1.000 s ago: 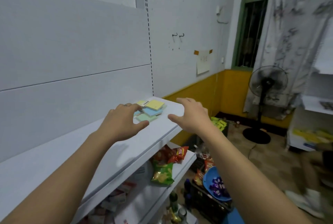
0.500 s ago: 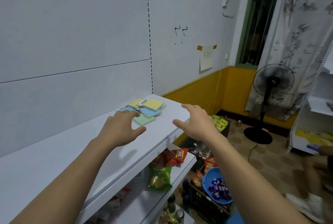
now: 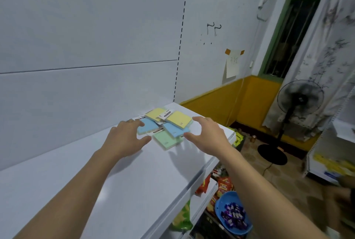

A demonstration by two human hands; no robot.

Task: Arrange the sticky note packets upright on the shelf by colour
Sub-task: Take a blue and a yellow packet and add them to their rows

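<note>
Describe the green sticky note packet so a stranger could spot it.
On the white top shelf, packets lie piled near the far end. The green packet lies flat at its near edge, partly under a blue packet; neighbours' faces are blue or yellow.

Light is cool, even and rather dim. The bare right hand point(image 3: 209, 135) throws a soft, fingered shadow toward me on the flat white shelf top point(image 3: 134, 185), with a fainter one under the bare left hand point(image 3: 123, 140). The green-framed barred window point(image 3: 292, 27) reads dark. Straight lines bow at the frame edges. The lower right corner is smeared, possibly motion blur.
</note>
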